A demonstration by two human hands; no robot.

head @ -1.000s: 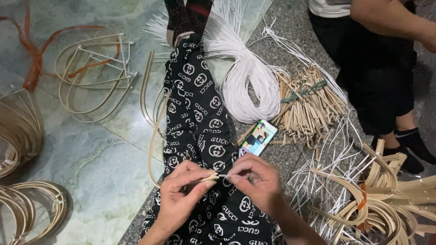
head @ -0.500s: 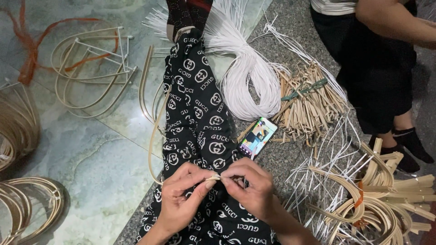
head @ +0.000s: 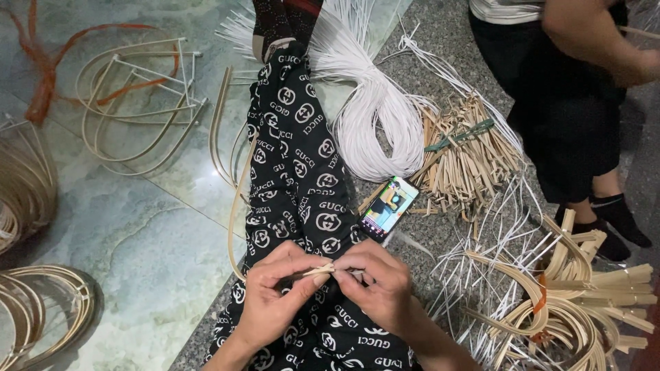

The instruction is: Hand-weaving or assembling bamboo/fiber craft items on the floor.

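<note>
My left hand (head: 275,292) and my right hand (head: 375,282) meet above my lap, fingertips pinched together on a thin pale bamboo strip (head: 323,269). The strip's long tail curves away to the left and up along my leg (head: 237,206). Under both hands lies my outstretched leg in black trousers with a white pattern (head: 295,151). What the fingertips do at the pinch point is hidden by the fingers.
A phone with a lit screen (head: 390,207) lies right of my leg. A bundle of white cord (head: 375,117), short bamboo pieces (head: 460,158) and bent bamboo frames (head: 570,309) are on the right. Bamboo hoops (head: 137,103) lie left. Another person (head: 570,89) sits at top right.
My hands have drawn closer together on the strip, and the view has shifted slightly. The other person's arm has moved at the top right.
</note>
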